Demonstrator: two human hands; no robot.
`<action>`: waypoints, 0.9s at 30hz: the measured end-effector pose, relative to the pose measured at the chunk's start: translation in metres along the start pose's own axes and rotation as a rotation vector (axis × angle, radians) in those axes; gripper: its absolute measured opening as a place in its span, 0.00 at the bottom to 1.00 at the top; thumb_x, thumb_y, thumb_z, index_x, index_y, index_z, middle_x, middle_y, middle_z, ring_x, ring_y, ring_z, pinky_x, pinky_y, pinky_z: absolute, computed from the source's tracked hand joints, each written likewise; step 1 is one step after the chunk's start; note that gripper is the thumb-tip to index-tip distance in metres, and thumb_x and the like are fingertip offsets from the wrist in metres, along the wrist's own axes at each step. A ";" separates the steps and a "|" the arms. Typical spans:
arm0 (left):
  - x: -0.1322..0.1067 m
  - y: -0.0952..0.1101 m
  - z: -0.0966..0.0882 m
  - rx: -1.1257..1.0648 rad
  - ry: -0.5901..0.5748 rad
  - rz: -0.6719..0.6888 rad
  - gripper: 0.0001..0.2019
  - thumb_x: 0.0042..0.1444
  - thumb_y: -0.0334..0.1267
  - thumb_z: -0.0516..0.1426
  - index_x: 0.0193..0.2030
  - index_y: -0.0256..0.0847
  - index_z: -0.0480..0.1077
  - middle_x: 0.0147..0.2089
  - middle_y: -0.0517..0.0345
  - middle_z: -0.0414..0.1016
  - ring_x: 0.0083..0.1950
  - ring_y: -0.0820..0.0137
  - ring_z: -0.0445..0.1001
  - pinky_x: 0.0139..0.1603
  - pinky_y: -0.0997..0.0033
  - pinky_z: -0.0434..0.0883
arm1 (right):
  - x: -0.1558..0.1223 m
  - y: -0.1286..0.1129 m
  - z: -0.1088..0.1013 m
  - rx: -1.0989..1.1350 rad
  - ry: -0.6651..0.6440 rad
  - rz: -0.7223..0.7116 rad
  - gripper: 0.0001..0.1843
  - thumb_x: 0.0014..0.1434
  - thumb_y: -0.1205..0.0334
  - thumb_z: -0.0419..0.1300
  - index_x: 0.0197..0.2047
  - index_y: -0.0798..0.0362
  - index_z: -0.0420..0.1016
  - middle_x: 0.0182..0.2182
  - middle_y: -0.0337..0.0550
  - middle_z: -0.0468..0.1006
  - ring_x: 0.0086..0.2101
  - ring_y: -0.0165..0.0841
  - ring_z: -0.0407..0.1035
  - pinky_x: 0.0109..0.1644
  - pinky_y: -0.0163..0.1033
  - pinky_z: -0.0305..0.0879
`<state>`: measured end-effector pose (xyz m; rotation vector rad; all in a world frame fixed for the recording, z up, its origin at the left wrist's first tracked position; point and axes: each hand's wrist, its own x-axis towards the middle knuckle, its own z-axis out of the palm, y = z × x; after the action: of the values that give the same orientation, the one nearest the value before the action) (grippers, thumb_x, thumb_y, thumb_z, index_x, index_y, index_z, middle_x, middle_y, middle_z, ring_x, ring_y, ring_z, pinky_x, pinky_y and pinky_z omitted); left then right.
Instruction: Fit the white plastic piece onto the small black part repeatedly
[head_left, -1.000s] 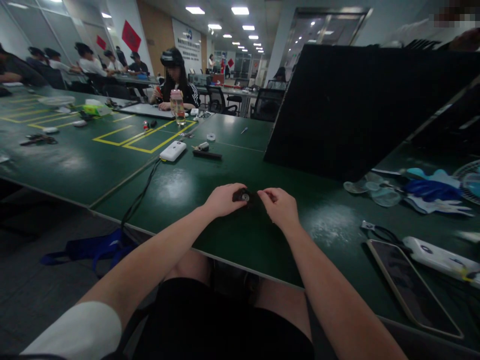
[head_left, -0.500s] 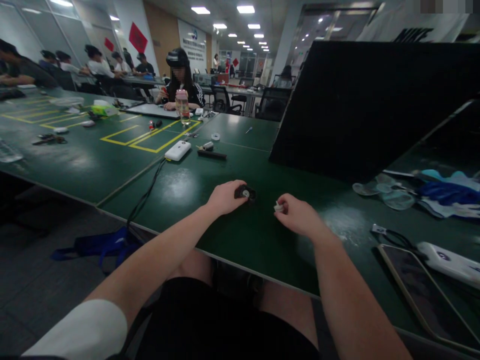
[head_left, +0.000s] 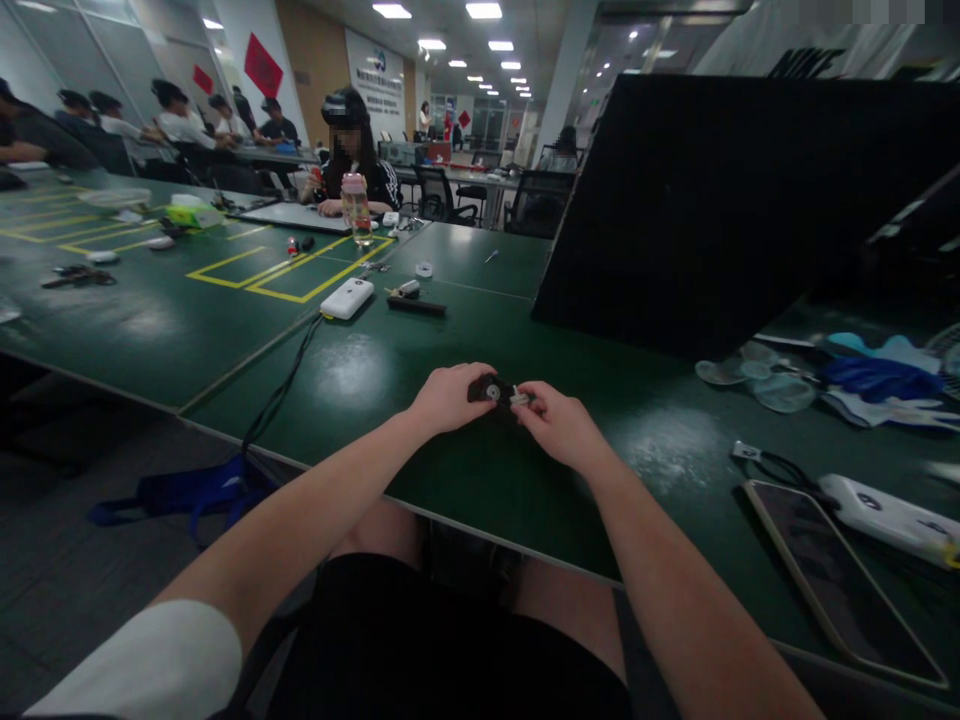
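My left hand [head_left: 450, 399] is closed on a small black part with a pale round disc in it [head_left: 492, 392], held low over the green table [head_left: 442, 470]. Between the thumb and fingers of my right hand [head_left: 556, 421] is a small whitish piece [head_left: 519, 398], pinched close to the right end of the black part. Whether the two pieces touch I cannot tell. Both are too small to name more exactly.
A large black panel [head_left: 697, 210] leans at the right. A phone [head_left: 840, 580], a white power bank [head_left: 892, 520] and blue gloves [head_left: 881, 380] lie right of me. Ahead are another white power bank [head_left: 348, 298], a black bar [head_left: 416, 307] and a bottle [head_left: 357, 212]; a person [head_left: 352, 160] sits beyond.
My right hand has moved left, bringing the whitish piece up beside the black part. The left hand has kept its hold with little movement. The whole view has shifted slightly.
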<state>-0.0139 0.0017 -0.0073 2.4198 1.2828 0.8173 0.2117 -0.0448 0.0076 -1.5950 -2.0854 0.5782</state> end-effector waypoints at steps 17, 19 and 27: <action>0.000 0.000 0.000 -0.019 0.002 -0.003 0.22 0.55 0.44 0.65 0.56 0.48 0.72 0.50 0.57 0.80 0.50 0.61 0.78 0.51 0.61 0.75 | 0.001 -0.002 -0.001 -0.016 0.236 -0.121 0.13 0.65 0.54 0.59 0.47 0.48 0.82 0.39 0.44 0.82 0.32 0.36 0.72 0.35 0.42 0.67; 0.000 0.000 0.001 -0.040 -0.008 -0.004 0.22 0.54 0.45 0.65 0.56 0.48 0.73 0.49 0.58 0.80 0.49 0.62 0.78 0.49 0.62 0.75 | 0.002 -0.002 0.002 -0.014 0.236 -0.097 0.13 0.65 0.54 0.59 0.46 0.47 0.82 0.38 0.43 0.82 0.32 0.36 0.73 0.35 0.42 0.67; 0.002 -0.001 0.004 -0.084 -0.027 -0.015 0.21 0.54 0.45 0.65 0.55 0.48 0.73 0.48 0.58 0.80 0.47 0.63 0.77 0.48 0.62 0.74 | 0.006 -0.009 0.013 -0.013 0.214 0.071 0.25 0.67 0.42 0.55 0.27 0.50 0.77 0.23 0.41 0.76 0.23 0.33 0.67 0.26 0.39 0.58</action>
<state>-0.0113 0.0044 -0.0098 2.3450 1.2302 0.8143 0.1952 -0.0418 0.0027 -1.6654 -1.8860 0.3988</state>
